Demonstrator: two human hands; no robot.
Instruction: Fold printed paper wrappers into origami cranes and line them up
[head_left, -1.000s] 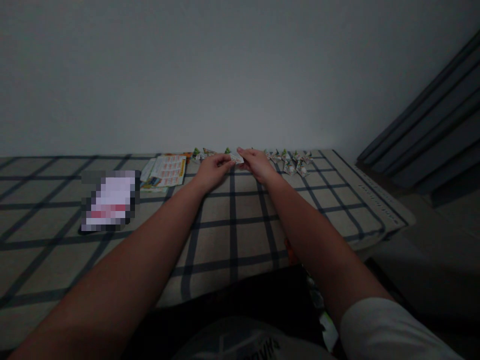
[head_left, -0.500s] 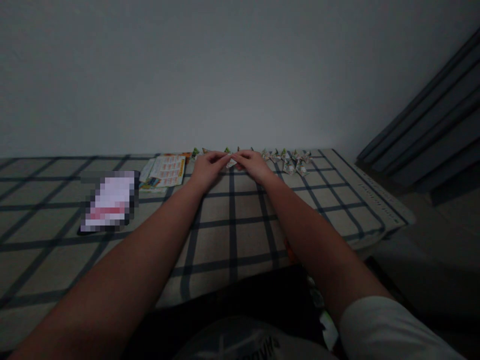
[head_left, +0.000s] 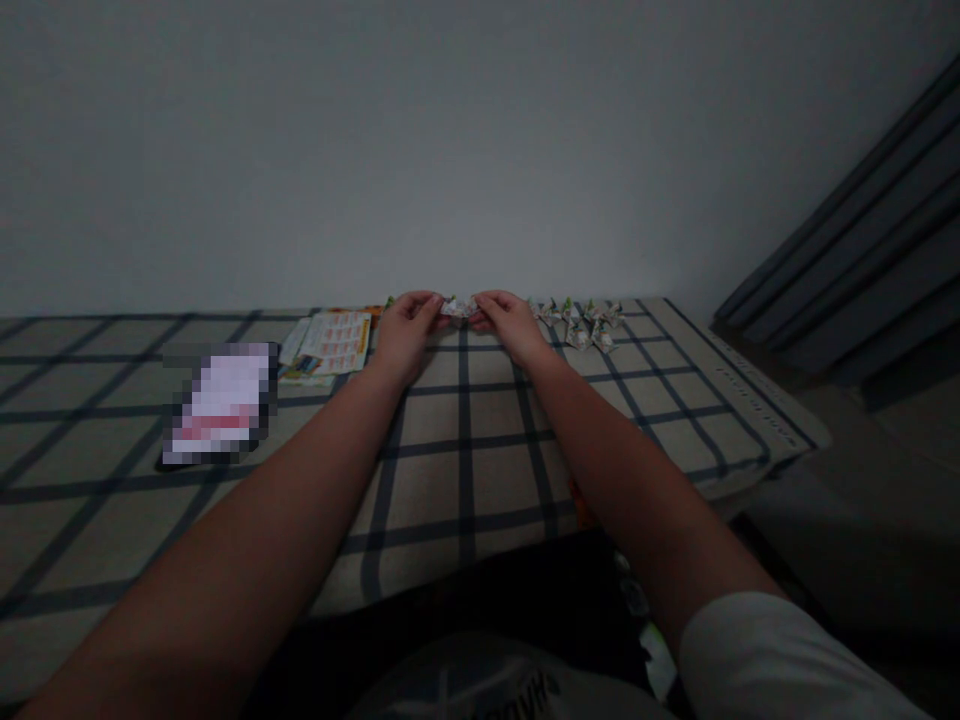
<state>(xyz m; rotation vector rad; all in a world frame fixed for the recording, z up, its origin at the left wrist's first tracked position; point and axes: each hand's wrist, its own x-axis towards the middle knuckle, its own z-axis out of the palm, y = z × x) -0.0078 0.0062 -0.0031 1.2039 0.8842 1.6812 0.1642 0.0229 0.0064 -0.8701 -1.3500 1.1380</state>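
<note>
Between my two hands a small folded piece of printed paper (head_left: pixel 459 308) is stretched out near the far edge of the table. My left hand (head_left: pixel 407 325) pinches its left end between thumb and fingers. On the other end, my right hand (head_left: pixel 511 322) is closed in a similar pinch. Just right of my right hand stand several small folded paper pieces (head_left: pixel 589 325) with pointed tips, printed in white and green. Part of a green-tipped piece shows behind my left hand. The exact shape of the held paper is too small to make out.
A checked tablecloth (head_left: pixel 502 480) covers the table, which meets a plain wall (head_left: pixel 465 150). Left of my hands lie printed paper sheets (head_left: pixel 330 345), and farther left a blurred-out phone-like device (head_left: pixel 221 405). A dark curtain (head_left: pixel 862 240) hangs at the right, beyond the table's edge.
My hands have moved slightly apart and up, and the paper between them now shows wider. The surrounding papers and the device stay where they were.
</note>
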